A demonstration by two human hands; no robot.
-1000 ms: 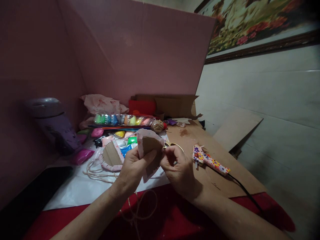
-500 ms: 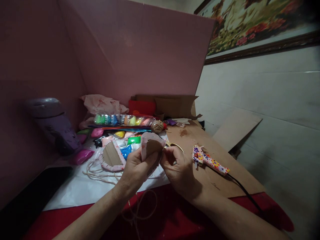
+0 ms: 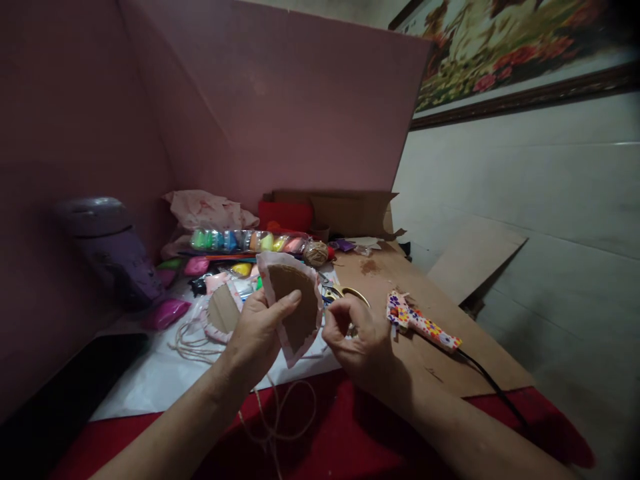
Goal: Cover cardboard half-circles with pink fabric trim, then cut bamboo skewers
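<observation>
My left hand [image 3: 263, 327] grips a half-round cardboard piece [image 3: 296, 305] with pale pink fabric folded over its edges, the thumb lying on the bare cardboard. Just right of that piece, my right hand [image 3: 357, 333] is closed with thumb and forefinger pinched together. What they hold, if anything, is too small to make out. Gold-handled scissors [image 3: 345, 291] lie behind the right hand, partly covered by it. A second fabric-edged cardboard piece [image 3: 223, 312] rests on the white sheet, partly hidden by my left hand. Loose twine [image 3: 280, 427] loops below my hands over the red cloth.
A flower-patterned glue gun [image 3: 423, 323] with a black cord lies on a cardboard sheet [image 3: 450, 367] at right. Behind are packs of coloured clay [image 3: 250, 241] and a twine ball [image 3: 315, 254]. A purple bottle [image 3: 113, 247] stands left, near a dark flat object [image 3: 75, 380].
My left hand has turned the cardboard piece so its bare face shows more fully. The right hand's pinched fingers have come apart from its edge, and more of the scissors shows.
</observation>
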